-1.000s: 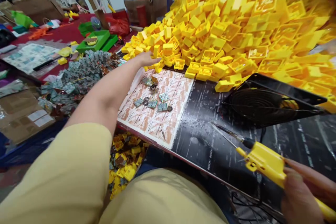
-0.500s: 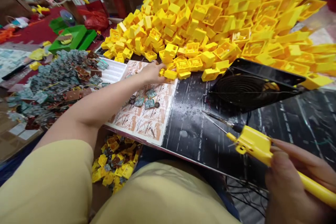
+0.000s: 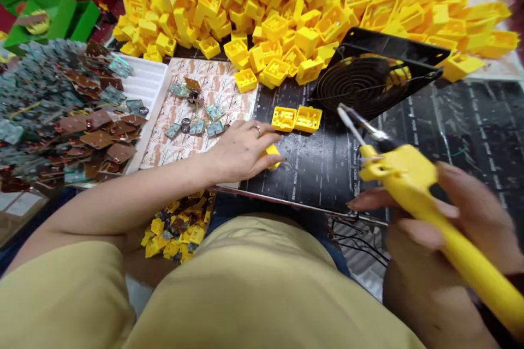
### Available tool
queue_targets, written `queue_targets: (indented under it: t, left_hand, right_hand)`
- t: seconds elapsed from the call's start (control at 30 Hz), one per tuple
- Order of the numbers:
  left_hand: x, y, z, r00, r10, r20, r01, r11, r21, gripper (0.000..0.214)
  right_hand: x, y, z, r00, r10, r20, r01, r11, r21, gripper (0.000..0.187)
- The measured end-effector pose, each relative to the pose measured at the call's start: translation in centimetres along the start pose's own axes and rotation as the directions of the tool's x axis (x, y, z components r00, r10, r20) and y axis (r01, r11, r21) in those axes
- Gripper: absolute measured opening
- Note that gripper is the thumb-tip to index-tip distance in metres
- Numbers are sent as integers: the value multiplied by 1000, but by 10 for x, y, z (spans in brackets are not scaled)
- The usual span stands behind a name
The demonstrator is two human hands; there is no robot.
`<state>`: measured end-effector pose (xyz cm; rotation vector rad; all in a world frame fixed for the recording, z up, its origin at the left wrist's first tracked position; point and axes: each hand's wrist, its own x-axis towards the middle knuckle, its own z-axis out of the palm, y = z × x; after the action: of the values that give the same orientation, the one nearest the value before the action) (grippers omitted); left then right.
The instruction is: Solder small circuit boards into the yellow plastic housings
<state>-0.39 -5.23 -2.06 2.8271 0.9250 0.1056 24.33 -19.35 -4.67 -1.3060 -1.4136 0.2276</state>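
My left hand (image 3: 239, 154) is closed over a small yellow plastic case (image 3: 272, 150) on the black mat, its fingers hiding most of it. Just beyond, two open yellow cases (image 3: 296, 119) lie side by side with their hollow insides facing up. My right hand (image 3: 458, 240) grips a yellow soldering iron (image 3: 413, 174) with a thin feed tube beside its metal tip. That tip points up and left, in front of a black fan (image 3: 360, 84). Left of the mat, several small circuit boards (image 3: 197, 127) with wires and round parts lie on a patterned sheet (image 3: 159, 151).
A big heap of yellow cases (image 3: 282, 27) fills the back of the bench. At the left, many wired circuit boards (image 3: 96, 136) are piled by a white tray (image 3: 143, 79). Green trays (image 3: 45, 22) stand behind them. Below the bench edge is a box of yellow pieces (image 3: 176, 232).
My left hand has come from the heap toward the bench's front edge. Cases now lie on the mat, two of them side by side. The view has shifted, and my right hand still holds the iron.
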Motion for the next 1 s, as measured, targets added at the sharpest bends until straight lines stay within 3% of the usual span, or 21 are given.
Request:
queue_targets:
  t: [0.1,0.17,0.33,0.4,0.47,0.57,0.63,0.73,0.83,0.9,1.0]
  left_hand:
    - [-21,-5,12,985,-25,-172,26,1000,2,59]
    - [-30,-6,20,977,-20,-212,20,1000,-3,60]
    - [-20,8,37,977,-36,-209,53,996,76,65]
    - [-9,11,38,978,-67,-197,87,991,98,58]
    - [-4,11,35,985,-47,-167,64,993,97,57]
    - [-6,-1,24,989,0,-148,8,998,56,75]
    - [-10,-12,17,990,-37,-135,41,999,30,81]
    - [-14,-21,11,995,-89,-37,90,995,40,67]
    - [-16,-14,8,994,-105,-14,106,982,155,46]
    - [-19,-4,8,994,-101,-52,111,962,251,33]
    - [-27,13,11,997,-56,-58,71,954,292,26]
  right_hand:
    - [4,-5,10,967,-94,235,102,995,-21,31]
    - [6,0,18,931,-156,331,173,985,-22,32]
    - [4,11,32,945,-209,252,228,972,-49,44]
    - [3,12,33,930,-248,273,278,957,-78,48]
    - [4,12,32,913,-293,285,340,931,-133,48]
    - [8,12,33,899,-310,311,386,895,-223,37]
    - [11,13,40,889,-304,344,401,878,-261,36]
    - [15,15,59,872,-305,382,444,821,-358,51]
    - [17,16,74,854,-318,412,485,774,-407,40]
    - [16,18,76,831,-337,442,499,802,-329,30]
    - [14,26,65,776,-368,513,504,850,-153,35]
